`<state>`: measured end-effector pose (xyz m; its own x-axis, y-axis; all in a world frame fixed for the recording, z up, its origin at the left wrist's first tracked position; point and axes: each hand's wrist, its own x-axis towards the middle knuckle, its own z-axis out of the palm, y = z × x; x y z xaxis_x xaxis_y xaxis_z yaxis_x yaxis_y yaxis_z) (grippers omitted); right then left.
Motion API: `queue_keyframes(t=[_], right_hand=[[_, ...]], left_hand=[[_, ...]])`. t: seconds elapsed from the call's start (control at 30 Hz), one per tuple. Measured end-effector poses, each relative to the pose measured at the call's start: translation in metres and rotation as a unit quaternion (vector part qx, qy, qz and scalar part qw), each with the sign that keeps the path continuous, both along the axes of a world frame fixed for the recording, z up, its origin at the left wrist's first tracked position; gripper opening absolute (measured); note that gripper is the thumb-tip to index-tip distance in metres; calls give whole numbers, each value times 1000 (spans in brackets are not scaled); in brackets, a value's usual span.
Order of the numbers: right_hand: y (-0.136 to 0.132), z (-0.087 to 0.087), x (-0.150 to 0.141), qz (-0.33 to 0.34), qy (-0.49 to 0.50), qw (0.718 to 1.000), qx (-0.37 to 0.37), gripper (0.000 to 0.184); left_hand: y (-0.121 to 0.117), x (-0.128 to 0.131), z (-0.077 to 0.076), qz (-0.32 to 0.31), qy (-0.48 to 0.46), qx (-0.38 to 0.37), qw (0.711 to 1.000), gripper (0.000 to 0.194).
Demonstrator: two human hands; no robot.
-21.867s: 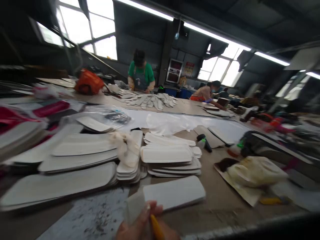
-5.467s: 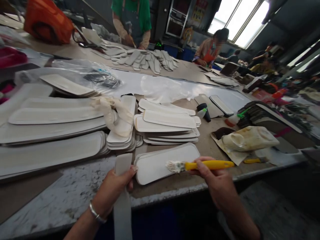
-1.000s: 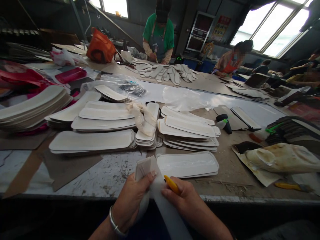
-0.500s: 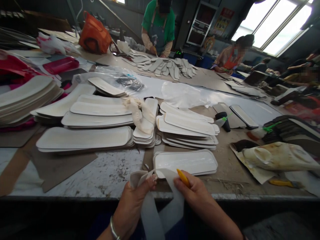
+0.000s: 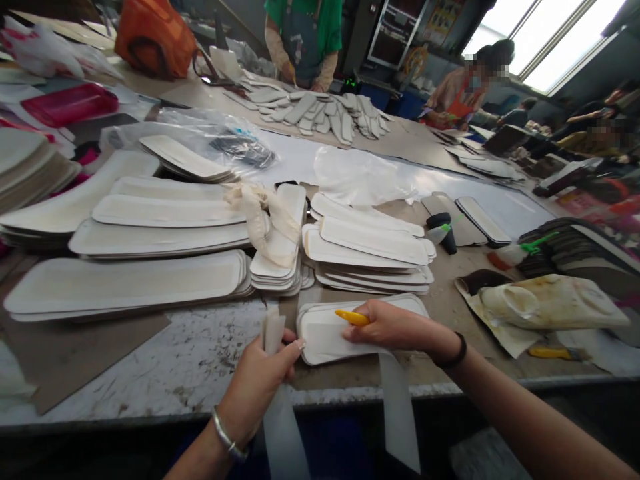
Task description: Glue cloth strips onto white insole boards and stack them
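In my closed left hand is a folded, pale translucent strip, its tail hanging below the table edge. Another translucent strip lies under the fingers of my right hand, across the top of a short stack of white rounded panels. One end of that strip drops over the front edge. The same hand grips a yellow-handled tool, whose working end is hidden. My left fingertips are close to the stack's left end.
Stacks of longer white panels stand to the left, with more panels behind. A cream cloth drapes over the middle ones. A yellow-handled brush and a stained container lie right. A co-worker in green stands across the table.
My right hand has moved up onto the panel stack, laying a strip across it. The hands are farther apart, and the yellow handle now points left. The camera view has shifted.
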<state>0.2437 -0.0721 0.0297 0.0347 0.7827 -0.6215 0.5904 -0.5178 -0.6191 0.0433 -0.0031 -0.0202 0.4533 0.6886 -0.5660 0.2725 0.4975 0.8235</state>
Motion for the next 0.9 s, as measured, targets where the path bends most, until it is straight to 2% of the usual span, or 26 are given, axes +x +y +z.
queue_keyframes(t=[0.2, 0.57, 0.77, 0.9], right_hand=[[15, -7, 0, 34, -69, 997, -8, 29], [16, -6, -5, 88, -194, 977, 1, 22], [13, -8, -6, 109, -222, 969, 22, 19], [11, -9, -7, 114, -243, 963, 22, 20]], left_hand=[[2, 3, -1, -27, 27, 3, 999, 26], [2, 7, -2, -59, 48, 26, 997, 23], [1, 10, -2, -56, 57, 30, 996, 31], [-1, 17, -5, -41, 82, 36, 995, 26]])
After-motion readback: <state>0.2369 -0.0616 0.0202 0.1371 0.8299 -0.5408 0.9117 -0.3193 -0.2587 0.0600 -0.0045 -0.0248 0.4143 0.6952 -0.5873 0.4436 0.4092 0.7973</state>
